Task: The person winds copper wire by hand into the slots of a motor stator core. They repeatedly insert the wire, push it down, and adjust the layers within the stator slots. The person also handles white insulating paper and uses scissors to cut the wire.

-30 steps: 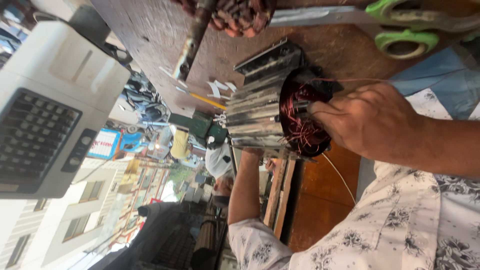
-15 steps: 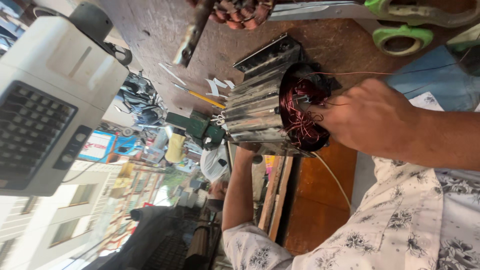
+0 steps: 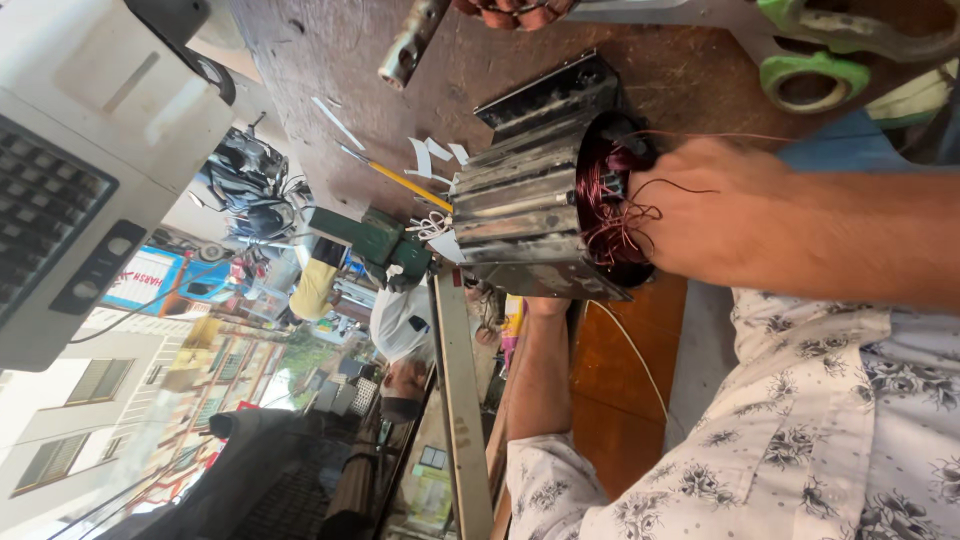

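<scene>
A finned metal motor stator [image 3: 520, 205] lies on its side on the brown workbench [image 3: 330, 100]. Reddish copper windings [image 3: 600, 190] fill its open end. My right hand [image 3: 715, 210] is at that open end, fingers closed on loose strands of the copper wire. My left arm comes up from below; my left hand [image 3: 545, 305] presses against the stator's lower side, its fingers hidden behind the housing. A thin wire [image 3: 630, 350] trails from the stator across the bench.
Green-handled scissors [image 3: 810, 60] and a metal tube wrench [image 3: 410, 45] lie past the stator, next to another copper coil [image 3: 510, 10]. A yellow stick [image 3: 400, 182], white paper slips [image 3: 432, 155], a green vise [image 3: 375, 240] and a grey keypad machine [image 3: 70, 170] sit beyond. A street lies below.
My right hand has shifted slightly at the windings and a loose loop of wire now shows by its fingers. The stator and my left arm stay about where they were.
</scene>
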Tool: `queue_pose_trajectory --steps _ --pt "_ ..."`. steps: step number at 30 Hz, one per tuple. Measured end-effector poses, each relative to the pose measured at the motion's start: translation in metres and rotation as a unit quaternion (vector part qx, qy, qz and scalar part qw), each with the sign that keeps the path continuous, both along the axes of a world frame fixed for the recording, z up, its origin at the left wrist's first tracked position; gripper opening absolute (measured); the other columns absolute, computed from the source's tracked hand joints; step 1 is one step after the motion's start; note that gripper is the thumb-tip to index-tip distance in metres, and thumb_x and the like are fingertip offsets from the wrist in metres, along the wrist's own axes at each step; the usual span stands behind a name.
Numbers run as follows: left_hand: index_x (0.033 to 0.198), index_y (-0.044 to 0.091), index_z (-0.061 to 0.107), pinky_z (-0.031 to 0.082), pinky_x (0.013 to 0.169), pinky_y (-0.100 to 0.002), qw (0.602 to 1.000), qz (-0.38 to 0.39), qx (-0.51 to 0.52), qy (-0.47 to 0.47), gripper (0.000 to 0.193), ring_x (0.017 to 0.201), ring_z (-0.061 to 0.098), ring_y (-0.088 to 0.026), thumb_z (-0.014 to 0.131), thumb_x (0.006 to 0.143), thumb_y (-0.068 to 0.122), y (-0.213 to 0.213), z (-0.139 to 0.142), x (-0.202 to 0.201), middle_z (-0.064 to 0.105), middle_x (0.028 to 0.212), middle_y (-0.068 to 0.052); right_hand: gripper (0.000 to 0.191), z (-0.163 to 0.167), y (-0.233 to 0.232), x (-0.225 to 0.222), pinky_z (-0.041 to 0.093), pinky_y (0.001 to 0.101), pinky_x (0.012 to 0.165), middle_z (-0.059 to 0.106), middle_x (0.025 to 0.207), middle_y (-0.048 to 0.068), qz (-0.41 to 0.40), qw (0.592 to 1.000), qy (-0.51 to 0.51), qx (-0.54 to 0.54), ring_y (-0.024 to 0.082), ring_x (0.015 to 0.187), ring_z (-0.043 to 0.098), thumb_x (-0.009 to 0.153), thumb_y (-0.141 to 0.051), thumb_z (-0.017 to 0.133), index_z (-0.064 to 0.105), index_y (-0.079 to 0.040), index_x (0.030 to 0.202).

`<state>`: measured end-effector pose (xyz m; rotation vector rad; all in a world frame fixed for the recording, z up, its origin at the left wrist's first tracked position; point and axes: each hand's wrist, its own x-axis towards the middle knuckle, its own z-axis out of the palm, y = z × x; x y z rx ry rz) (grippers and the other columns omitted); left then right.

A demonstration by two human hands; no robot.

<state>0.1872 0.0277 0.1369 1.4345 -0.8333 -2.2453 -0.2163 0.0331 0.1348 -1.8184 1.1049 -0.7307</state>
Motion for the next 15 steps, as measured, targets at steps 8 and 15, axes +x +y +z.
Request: queue_pose_trajectory --steps 8,15 --pt "0.134 0.010 0.066 0.055 0.100 -0.041 0.970 0.109 0.201 0.087 0.031 0.112 0.066 -0.024 0.060 0.108 0.027 0.009 -0.022 0.011 0.068 0.126 -0.012 0.043 0.002 0.031 -0.007 0.054 0.0265 0.042 0.063 0.062 0.004 0.159 0.849 -0.005 0.504 0.013 0.047 0.062 0.105 -0.014 0.048 0.052 -0.029 0.145" --pt "0.135 0.010 0.064 0.055 0.100 -0.042 0.971 0.090 0.209 0.072 0.033 0.113 0.066 -0.025 0.058 0.110 0.030 0.002 -0.012 0.001 0.068 0.127 -0.012 0.034 0.013 0.030 -0.017 0.042 0.0271 0.027 0.067 0.052 0.010 -0.232 0.884 -0.224 0.338 0.012 0.026 0.055 0.089 -0.016 0.065 0.077 -0.012 0.121"
